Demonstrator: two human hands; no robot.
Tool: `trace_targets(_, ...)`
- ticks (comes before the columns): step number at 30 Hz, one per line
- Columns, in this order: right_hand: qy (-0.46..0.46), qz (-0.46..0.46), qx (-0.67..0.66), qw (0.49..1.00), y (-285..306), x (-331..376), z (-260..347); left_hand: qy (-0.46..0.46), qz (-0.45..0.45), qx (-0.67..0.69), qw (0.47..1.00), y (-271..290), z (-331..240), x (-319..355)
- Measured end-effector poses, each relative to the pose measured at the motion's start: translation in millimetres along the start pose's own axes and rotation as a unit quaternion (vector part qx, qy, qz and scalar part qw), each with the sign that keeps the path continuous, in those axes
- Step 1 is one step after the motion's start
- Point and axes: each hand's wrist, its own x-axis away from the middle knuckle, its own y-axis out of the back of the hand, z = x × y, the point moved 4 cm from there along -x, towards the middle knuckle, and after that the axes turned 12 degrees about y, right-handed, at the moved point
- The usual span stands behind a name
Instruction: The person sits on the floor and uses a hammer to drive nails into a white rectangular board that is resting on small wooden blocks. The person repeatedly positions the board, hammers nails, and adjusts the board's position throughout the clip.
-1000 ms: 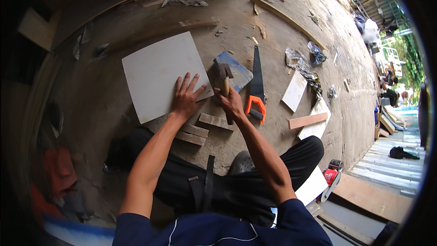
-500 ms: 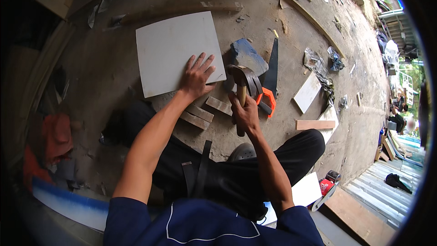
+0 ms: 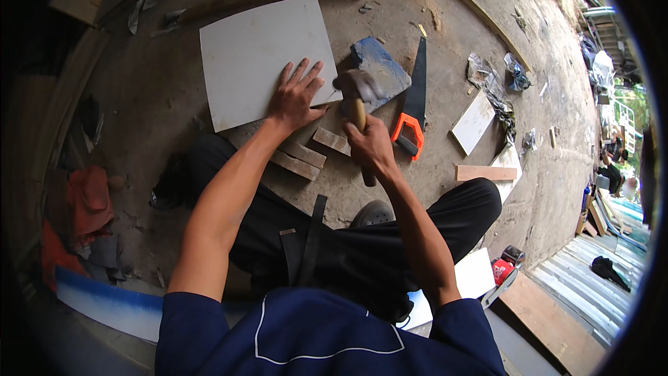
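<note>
A: Two hands at work — the right hand (image 3: 372,146) is closed around the wooden handle of a hammer (image 3: 356,97), whose blurred metal head sits just above the fist, over the floor beside the tile.

B: And the left hand (image 3: 296,97)?

A: Flat and spread open, fingers splayed, pressing on the lower right corner of a square pale grey tile (image 3: 261,56). It grips nothing.

B: What lies around them?

A: Just below the left hand, a few short wood blocks (image 3: 303,157) rest on the concrete floor (image 3: 153,97). Behind the hammer head is a blue-grey slab (image 3: 379,69), and right of it a handsaw (image 3: 414,101) with an orange handle — blade pointing away from the person.

B: Farther out?

A: A small white tile piece (image 3: 473,122) and a wooden strip (image 3: 486,172) to the right, well apart from the hands.
</note>
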Motion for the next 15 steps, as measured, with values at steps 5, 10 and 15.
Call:
trace_targets(5, 0.010, -0.003, -0.012, 1.000, 6, -1, 20, -0.002, 0.007, -0.011, 1.000, 3, 1, 3)
trace_targets(10, -0.029, 0.021, -0.002, 0.999, 2, 2, 7, 0.005, -0.007, -0.022, 1.000, 0, 2, 0)
trace_targets(15, 0.013, 0.000, 0.021, 1.000, 9, -1, 23, 0.005, 0.000, -0.029, 1.000, -2, 1, -1)
